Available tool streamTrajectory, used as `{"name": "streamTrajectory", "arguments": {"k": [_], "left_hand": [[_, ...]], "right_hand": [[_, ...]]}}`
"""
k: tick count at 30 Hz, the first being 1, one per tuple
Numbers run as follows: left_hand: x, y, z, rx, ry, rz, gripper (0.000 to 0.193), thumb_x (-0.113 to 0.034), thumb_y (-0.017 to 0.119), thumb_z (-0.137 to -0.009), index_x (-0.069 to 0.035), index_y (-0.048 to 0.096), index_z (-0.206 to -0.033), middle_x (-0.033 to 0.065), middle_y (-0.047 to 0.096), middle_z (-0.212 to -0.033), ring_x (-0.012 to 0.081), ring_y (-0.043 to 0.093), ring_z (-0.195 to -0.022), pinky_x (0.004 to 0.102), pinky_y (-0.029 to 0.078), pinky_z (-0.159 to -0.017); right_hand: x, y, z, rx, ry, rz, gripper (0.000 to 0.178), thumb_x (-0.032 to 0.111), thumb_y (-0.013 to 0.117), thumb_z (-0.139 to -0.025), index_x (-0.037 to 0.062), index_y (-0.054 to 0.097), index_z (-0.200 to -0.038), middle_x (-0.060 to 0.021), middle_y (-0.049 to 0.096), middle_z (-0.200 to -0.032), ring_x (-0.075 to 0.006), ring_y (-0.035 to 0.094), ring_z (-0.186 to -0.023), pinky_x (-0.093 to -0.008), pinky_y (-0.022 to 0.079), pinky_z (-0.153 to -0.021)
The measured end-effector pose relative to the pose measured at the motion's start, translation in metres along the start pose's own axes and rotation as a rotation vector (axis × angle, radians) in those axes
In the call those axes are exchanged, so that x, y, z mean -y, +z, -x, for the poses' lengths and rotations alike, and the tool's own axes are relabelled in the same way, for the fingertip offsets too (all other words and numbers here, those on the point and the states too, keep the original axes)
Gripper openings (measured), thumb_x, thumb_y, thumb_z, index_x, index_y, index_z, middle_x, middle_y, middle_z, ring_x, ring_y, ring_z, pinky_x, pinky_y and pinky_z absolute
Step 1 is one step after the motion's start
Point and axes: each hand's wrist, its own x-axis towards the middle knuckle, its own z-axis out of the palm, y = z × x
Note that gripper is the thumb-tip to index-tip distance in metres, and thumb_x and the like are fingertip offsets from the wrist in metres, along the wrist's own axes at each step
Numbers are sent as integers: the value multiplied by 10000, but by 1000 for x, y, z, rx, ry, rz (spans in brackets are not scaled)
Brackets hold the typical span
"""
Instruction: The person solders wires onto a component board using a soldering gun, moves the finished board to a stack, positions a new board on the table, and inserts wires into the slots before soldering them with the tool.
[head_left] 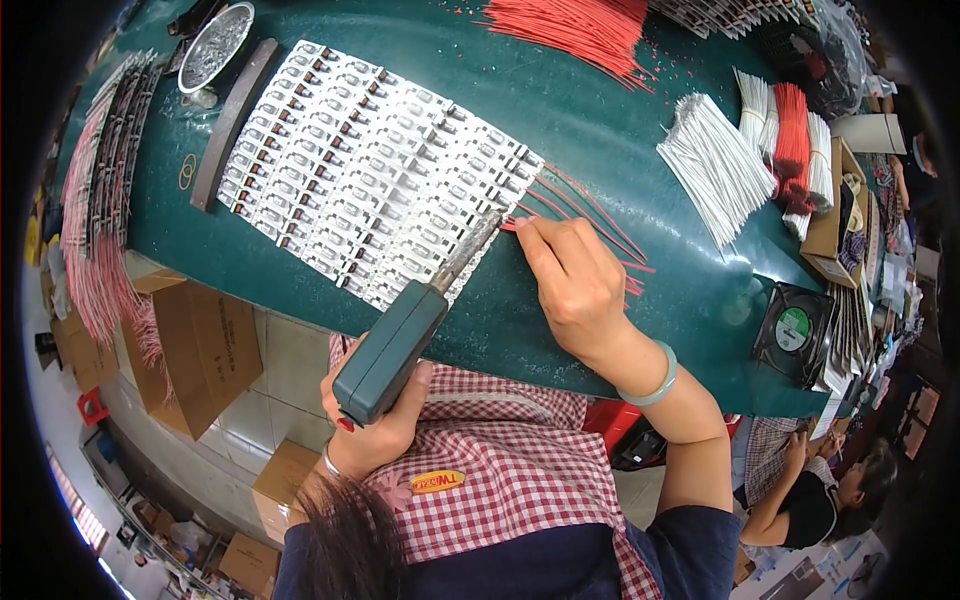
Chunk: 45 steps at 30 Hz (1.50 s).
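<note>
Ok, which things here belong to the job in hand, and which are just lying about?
In the job: green tool in the left hand; red wire in the right hand; panel of white parts.

Apparently just lying about: black fan; cardboard box on the floor; white wires.

You can route your right hand [578, 285] rightward over the open green tabletop [690, 315] between the white wire pile [715, 165] and the black fan [793, 335], whereas the rows of white parts [370, 172] and the green-handled tool [393, 350] obstruct leftward travel.
</note>
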Motion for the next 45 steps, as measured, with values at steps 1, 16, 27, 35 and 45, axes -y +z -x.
{"name": "streamTrajectory", "arguments": {"k": [1, 16, 27, 35, 45], "left_hand": [[0, 0, 0, 4, -1, 8, 202, -1, 743, -766, 50, 692, -955, 142, 693, -857, 244, 676, -741, 306, 534, -698], [-4, 0, 0, 15, -26, 6, 181, 4, 733, -769, 46, 687, -938, 133, 681, -857, 230, 661, -722, 303, 528, -666], [6, -4, 14, -51, -95, 77, 237, -44, 749, -790, 35, 699, -1008, 123, 714, -855, 191, 703, -739, 280, 541, -667], [7, -5, 17, -37, -87, 83, 230, -8, 737, -781, 45, 698, -1001, 130, 709, -871, 207, 699, -737, 287, 543, -678], [1, -7, 10, 26, 32, -7, 206, 22, 729, -768, 57, 683, -965, 139, 671, -879, 220, 659, -740, 296, 523, -679]], "right_hand": [[0, 0, 0, 0, -3, 5, 272, -18, 676, -691, -75, 663, -957, -118, 628, -898, -228, 598, -760, -301, 508, -600], [2, 0, -1, 14, 0, 20, 239, -8, 664, -698, -68, 666, -929, -115, 619, -885, -226, 591, -754, -304, 512, -600], [7, 1, -2, -42, 14, 7, 320, -50, 669, -646, -53, 670, -966, -112, 648, -878, -236, 609, -729, -317, 506, -592], [14, 0, 3, -26, 33, -30, 298, -31, 656, -672, -55, 669, -969, -118, 654, -893, -237, 607, -726, -320, 505, -592], [13, 2, 4, -3, -8, -21, 253, -6, 682, -692, -61, 658, -937, -109, 622, -889, -225, 593, -746, -307, 499, -606]]}}
